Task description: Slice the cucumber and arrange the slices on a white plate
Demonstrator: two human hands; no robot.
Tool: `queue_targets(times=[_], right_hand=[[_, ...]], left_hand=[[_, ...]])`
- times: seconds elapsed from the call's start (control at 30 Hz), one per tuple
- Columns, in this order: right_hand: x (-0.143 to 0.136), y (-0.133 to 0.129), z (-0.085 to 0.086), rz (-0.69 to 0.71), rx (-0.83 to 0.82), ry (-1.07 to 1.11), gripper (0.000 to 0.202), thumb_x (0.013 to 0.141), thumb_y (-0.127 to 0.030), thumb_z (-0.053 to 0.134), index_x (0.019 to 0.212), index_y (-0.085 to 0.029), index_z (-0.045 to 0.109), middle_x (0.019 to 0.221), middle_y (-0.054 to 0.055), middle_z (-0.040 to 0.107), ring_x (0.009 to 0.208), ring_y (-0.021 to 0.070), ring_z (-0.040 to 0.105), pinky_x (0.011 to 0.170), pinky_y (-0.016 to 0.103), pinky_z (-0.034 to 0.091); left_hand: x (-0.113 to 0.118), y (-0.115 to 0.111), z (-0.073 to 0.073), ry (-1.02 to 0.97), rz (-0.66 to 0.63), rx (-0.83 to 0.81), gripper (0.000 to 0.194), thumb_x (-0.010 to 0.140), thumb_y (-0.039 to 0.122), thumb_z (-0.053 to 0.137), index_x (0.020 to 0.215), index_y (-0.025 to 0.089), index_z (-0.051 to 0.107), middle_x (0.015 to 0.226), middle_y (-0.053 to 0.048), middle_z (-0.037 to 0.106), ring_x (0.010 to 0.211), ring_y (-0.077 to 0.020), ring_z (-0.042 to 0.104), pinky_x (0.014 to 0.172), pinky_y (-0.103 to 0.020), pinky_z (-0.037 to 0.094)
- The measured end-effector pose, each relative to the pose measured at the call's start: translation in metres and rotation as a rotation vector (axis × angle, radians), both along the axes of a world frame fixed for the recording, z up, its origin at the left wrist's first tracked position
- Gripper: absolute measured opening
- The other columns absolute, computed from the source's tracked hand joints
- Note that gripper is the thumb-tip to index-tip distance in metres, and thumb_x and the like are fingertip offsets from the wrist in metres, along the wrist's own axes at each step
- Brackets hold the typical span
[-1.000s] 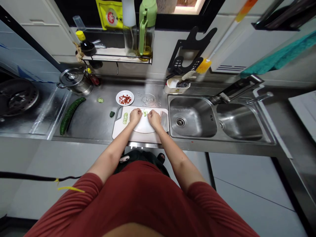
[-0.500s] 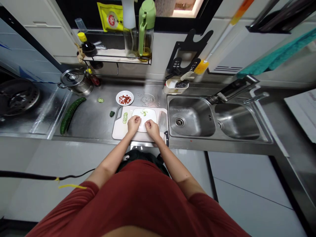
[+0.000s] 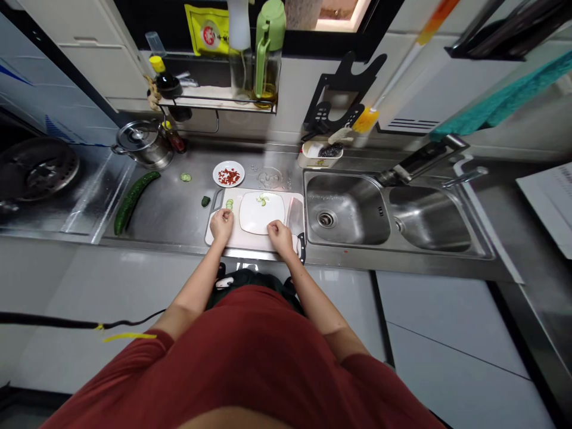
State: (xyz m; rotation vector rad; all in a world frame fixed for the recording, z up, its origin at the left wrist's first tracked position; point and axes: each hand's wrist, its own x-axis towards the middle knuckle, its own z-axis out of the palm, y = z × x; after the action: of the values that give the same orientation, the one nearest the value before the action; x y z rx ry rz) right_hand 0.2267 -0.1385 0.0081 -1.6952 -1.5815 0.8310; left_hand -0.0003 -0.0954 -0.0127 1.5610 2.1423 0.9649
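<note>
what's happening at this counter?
A person in a red top is working bare-handed at a stainless-steel counter. The left hand is at the row of pale green cucumber slices; whether it grips one is unclear. The right hand is at the near right edge of the white rounded-square plate, which bears a few thin green pieces. The plate sits on a whitish rectangular cutting board, beside a black-handled knife.

Cucumber slices (image 3: 229,204) partly behind left grip (image 3: 221,226)

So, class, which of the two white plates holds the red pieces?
The round plate, beyond the cutting board; the squarish plate, on that board, bears cucumber pieces instead.
</note>
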Motion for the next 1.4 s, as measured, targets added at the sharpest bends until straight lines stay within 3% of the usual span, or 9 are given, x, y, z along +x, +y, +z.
queue_targets(times=[0.2, 0.53, 0.7, 0.9, 1.03, 1.17, 1.27, 1.4], right_hand=[[0.005, -0.004, -0.002, -0.028, 0.014, 0.012, 0.021, 0.085, -0.037, 0.049, 0.083, -0.021, 0.062, 0.066, -0.001, 0.058, 0.067, 0.017, 0.056, 0.066, 0.026, 0.039], [0.014, -0.013, -0.005, -0.094, -0.03, 0.03, 0.024, 0.085, -0.039, 0.049, 0.084, -0.021, 0.063, 0.071, 0.0, 0.064, 0.07, 0.0175, 0.059, 0.069, 0.027, 0.041], [0.019, -0.014, -0.009, -0.119, -0.038, 0.035, 0.026, 0.084, -0.041, 0.049, 0.085, -0.02, 0.063, 0.071, 0.001, 0.064, 0.071, 0.0181, 0.06, 0.069, 0.027, 0.041], [0.023, -0.015, -0.012, -0.125, -0.037, 0.027, 0.027, 0.084, -0.043, 0.048, 0.086, -0.02, 0.063, 0.073, 0.001, 0.065, 0.072, 0.0184, 0.06, 0.07, 0.028, 0.041], [0.025, -0.015, -0.013, -0.126, -0.043, 0.024, 0.028, 0.084, -0.043, 0.048, 0.085, -0.02, 0.063, 0.072, 0.002, 0.064, 0.071, 0.0184, 0.06, 0.069, 0.028, 0.041], [0.025, -0.015, -0.01, -0.134, -0.04, 0.031, 0.026, 0.084, -0.042, 0.048, 0.085, -0.02, 0.063, 0.072, 0.002, 0.064, 0.071, 0.0188, 0.06, 0.069, 0.028, 0.042], [0.024, -0.013, -0.004, -0.147, -0.054, 0.04, 0.025, 0.083, -0.041, 0.049, 0.085, -0.021, 0.063, 0.073, 0.002, 0.065, 0.073, 0.0195, 0.061, 0.07, 0.029, 0.043], [0.023, -0.007, 0.007, -0.156, -0.034, 0.074, 0.023, 0.082, -0.04, 0.051, 0.085, -0.02, 0.063, 0.073, 0.002, 0.065, 0.072, 0.0189, 0.061, 0.071, 0.029, 0.043]], left_hand=[[-0.017, -0.005, -0.002, 0.12, 0.104, -0.147, 0.03, 0.08, 0.039, 0.064, 0.105, 0.023, 0.065, 0.093, -0.007, 0.067, 0.098, -0.0257, 0.059, 0.089, -0.037, 0.04], [-0.013, 0.0, 0.004, 0.134, 0.106, -0.231, 0.024, 0.08, 0.042, 0.063, 0.091, 0.021, 0.065, 0.101, -0.011, 0.065, 0.104, -0.0299, 0.057, 0.097, -0.047, 0.034], [-0.009, 0.0, 0.008, 0.103, 0.109, -0.245, 0.017, 0.083, 0.036, 0.061, 0.09, 0.02, 0.062, 0.101, -0.01, 0.065, 0.104, -0.0281, 0.057, 0.096, -0.045, 0.034], [-0.008, 0.0, 0.004, 0.049, 0.118, -0.187, 0.009, 0.082, 0.031, 0.059, 0.084, 0.022, 0.061, 0.094, -0.005, 0.068, 0.094, -0.0219, 0.06, 0.088, -0.035, 0.039], [-0.012, 0.003, -0.002, -0.075, 0.124, -0.105, 0.011, 0.079, 0.032, 0.061, 0.084, 0.022, 0.062, 0.084, -0.001, 0.068, 0.078, -0.0167, 0.06, 0.079, -0.029, 0.043], [-0.011, 0.01, -0.003, -0.352, 0.11, -0.023, 0.016, 0.073, 0.032, 0.066, 0.081, 0.02, 0.06, 0.078, -0.001, 0.066, 0.07, -0.013, 0.059, 0.07, -0.025, 0.044], [-0.003, 0.016, 0.005, -0.6, 0.063, -0.005, 0.019, 0.068, 0.03, 0.069, 0.08, 0.018, 0.06, 0.076, -0.003, 0.066, 0.067, -0.0118, 0.058, 0.068, -0.024, 0.046], [0.013, 0.019, 0.027, -0.82, -0.049, 0.012, 0.024, 0.064, 0.03, 0.073, 0.081, 0.016, 0.063, 0.077, -0.004, 0.067, 0.069, -0.0119, 0.061, 0.071, -0.026, 0.049]])
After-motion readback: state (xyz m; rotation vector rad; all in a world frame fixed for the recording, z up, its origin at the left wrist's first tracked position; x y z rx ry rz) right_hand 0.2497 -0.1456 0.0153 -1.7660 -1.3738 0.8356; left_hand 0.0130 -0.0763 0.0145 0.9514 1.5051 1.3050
